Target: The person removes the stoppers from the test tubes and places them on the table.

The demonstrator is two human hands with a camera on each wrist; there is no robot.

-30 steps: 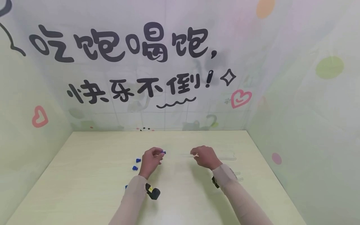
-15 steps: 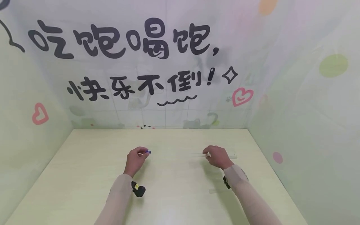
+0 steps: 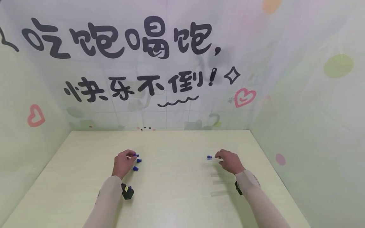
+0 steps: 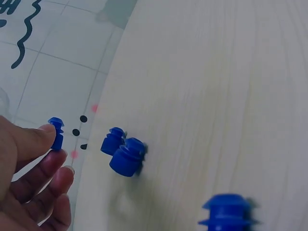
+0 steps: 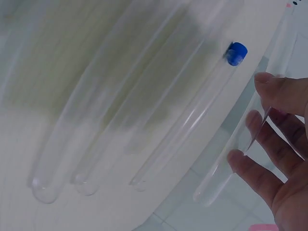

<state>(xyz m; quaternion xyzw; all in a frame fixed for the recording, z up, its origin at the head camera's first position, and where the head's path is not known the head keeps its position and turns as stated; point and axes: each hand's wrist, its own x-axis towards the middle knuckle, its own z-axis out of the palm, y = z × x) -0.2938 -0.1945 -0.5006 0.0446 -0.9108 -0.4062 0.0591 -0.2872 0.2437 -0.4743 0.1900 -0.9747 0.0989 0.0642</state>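
My left hand (image 3: pixel 124 165) pinches a small ribbed blue stopper (image 4: pixel 56 134) between thumb and forefinger. Just below it on the table lie two more blue stoppers (image 3: pixel 138 161), which overlap in the left wrist view. Another stopper (image 4: pixel 227 212) shows at that view's bottom edge. Over on the right, my right hand (image 3: pixel 230 161) holds a clear test tube (image 5: pixel 211 185) with thumb and fingers, raised above the table. Beside it lies a tube (image 5: pixel 192 115) with a blue stopper (image 5: pixel 237 54) at its end. The held tube's upper end is faint in the right wrist view.
Further clear test tubes (image 3: pixel 219 182) lie side by side on the pale wooden table (image 3: pixel 171 196), nearer than my right hand. Printed cloth walls (image 3: pixel 171 120) enclose the table at the back and both sides.
My hands have moved apart: the left one leftward with its stopper, the right one a little rightward with the tube. The stopper by my right hand has come into view.
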